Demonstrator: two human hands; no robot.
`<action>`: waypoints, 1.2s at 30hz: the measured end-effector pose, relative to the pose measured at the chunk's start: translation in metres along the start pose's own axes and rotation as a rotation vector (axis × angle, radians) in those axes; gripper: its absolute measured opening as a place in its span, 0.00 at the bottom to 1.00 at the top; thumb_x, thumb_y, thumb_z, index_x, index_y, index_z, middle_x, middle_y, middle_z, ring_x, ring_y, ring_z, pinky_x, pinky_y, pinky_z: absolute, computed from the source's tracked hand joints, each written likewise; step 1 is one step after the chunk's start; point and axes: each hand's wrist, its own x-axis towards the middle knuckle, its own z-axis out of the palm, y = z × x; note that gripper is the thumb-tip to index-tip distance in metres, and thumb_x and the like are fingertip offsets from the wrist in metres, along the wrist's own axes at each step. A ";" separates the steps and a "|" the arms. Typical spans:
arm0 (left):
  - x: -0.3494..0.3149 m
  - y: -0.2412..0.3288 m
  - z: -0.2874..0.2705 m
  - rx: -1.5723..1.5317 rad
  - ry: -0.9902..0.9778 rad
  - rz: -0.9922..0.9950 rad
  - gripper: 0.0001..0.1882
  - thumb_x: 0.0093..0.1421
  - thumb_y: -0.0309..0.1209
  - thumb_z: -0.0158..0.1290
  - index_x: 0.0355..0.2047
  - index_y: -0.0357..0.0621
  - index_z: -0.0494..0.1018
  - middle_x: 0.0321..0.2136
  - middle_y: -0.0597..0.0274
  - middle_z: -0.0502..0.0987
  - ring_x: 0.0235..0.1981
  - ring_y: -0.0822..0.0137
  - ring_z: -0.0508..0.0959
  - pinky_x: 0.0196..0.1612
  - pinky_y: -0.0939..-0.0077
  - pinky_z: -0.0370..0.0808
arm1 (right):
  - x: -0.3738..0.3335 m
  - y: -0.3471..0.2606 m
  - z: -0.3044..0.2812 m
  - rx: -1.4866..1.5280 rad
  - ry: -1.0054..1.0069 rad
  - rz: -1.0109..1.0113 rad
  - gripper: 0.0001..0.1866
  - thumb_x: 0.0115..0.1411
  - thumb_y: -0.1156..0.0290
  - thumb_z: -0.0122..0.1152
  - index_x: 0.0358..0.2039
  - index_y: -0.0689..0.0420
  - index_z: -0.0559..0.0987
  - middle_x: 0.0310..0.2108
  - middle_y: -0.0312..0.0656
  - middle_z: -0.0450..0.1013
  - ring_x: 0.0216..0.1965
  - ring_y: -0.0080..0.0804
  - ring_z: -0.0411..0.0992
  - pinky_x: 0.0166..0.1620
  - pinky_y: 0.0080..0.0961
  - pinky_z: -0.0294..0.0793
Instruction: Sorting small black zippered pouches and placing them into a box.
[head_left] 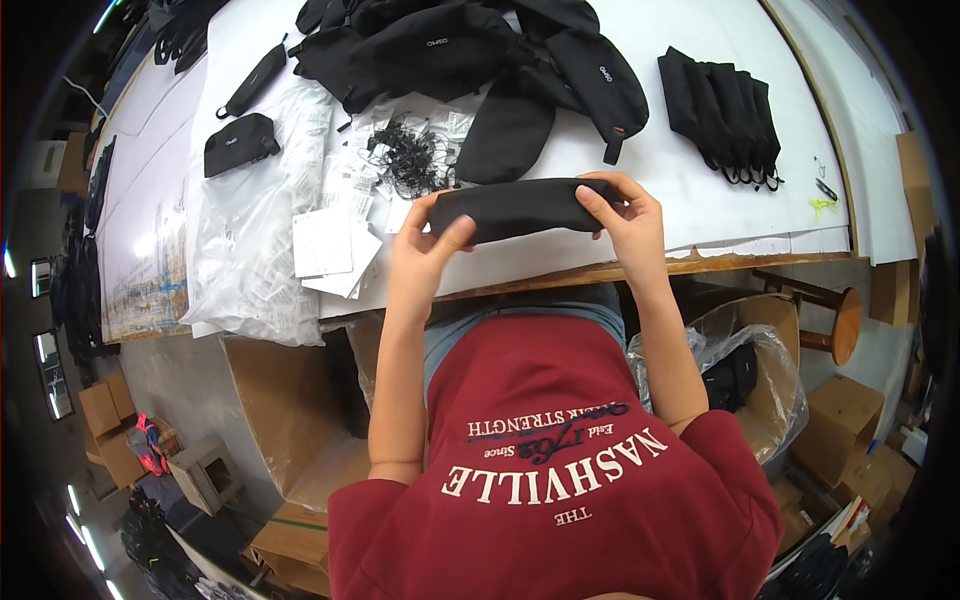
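Note:
A long black fabric pouch (pixel 520 210) is stretched level between my two hands, just above the table's near edge. My left hand (pixel 432 232) grips its left end, thumb on the near side. At the right end my right hand (pixel 622 208) pinches it, the thumb lying on top. Right behind it lies a heap of black pouches (pixel 430 55), some with a small pale print. A tangle of thin black cords (pixel 412 158) rests on white tags to the left of the heap.
Several black pouches (pixel 720 115) lie in an overlapping row at the right. On the left are a clear plastic bag of tags (pixel 250 240), white cards (pixel 325 242) and a small black case (pixel 241 145). Below the table stand cardboard boxes (pixel 285 400) and a wooden stool (pixel 845 325).

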 end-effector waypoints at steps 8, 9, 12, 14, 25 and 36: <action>0.006 -0.019 0.011 0.060 -0.009 -0.054 0.16 0.53 0.26 0.62 0.41 0.34 0.71 0.32 0.61 0.77 0.30 0.73 0.76 0.31 0.80 0.74 | 0.005 -0.007 -0.021 -0.126 -0.098 0.136 0.15 0.52 0.76 0.66 0.42 0.59 0.75 0.30 0.37 0.72 0.19 0.16 0.68 0.23 0.11 0.67; 0.006 -0.020 0.012 0.070 -0.001 -0.048 0.15 0.53 0.26 0.62 0.40 0.34 0.72 0.30 0.61 0.77 0.28 0.74 0.76 0.30 0.80 0.73 | 0.007 -0.001 -0.023 -0.126 -0.092 0.138 0.15 0.52 0.76 0.66 0.42 0.59 0.75 0.30 0.37 0.72 0.19 0.16 0.68 0.23 0.11 0.67; 0.010 -0.030 0.006 0.077 -0.048 -0.077 0.16 0.54 0.25 0.61 0.41 0.33 0.72 0.32 0.59 0.77 0.25 0.75 0.75 0.27 0.81 0.72 | 0.008 0.009 -0.027 -0.100 -0.047 0.094 0.14 0.52 0.76 0.66 0.39 0.59 0.77 0.28 0.38 0.74 0.16 0.17 0.69 0.19 0.11 0.65; 0.012 -0.023 -0.006 0.140 -0.103 -0.128 0.17 0.56 0.26 0.58 0.45 0.32 0.70 0.37 0.57 0.76 0.22 0.75 0.74 0.24 0.83 0.71 | 0.009 0.006 -0.034 -0.061 -0.031 0.115 0.14 0.52 0.75 0.67 0.40 0.59 0.77 0.29 0.38 0.74 0.17 0.17 0.69 0.20 0.11 0.67; -0.037 0.119 0.074 -0.395 -0.968 0.550 0.39 0.62 0.61 0.37 0.53 0.34 0.60 0.51 0.40 0.67 0.43 0.56 0.73 0.47 0.60 0.67 | 0.111 -0.048 -0.257 0.459 1.099 -0.608 0.23 0.51 0.83 0.65 0.45 0.67 0.64 0.36 0.48 0.71 0.27 0.35 0.74 0.29 0.22 0.80; -0.051 0.124 0.046 -0.378 -0.664 0.497 0.27 0.66 0.50 0.34 0.46 0.37 0.66 0.44 0.53 0.73 0.44 0.61 0.74 0.51 0.66 0.66 | 0.137 0.015 -0.348 -0.115 1.006 -0.039 0.24 0.47 0.62 0.74 0.40 0.59 0.75 0.19 0.34 0.67 0.15 0.22 0.62 0.18 0.19 0.63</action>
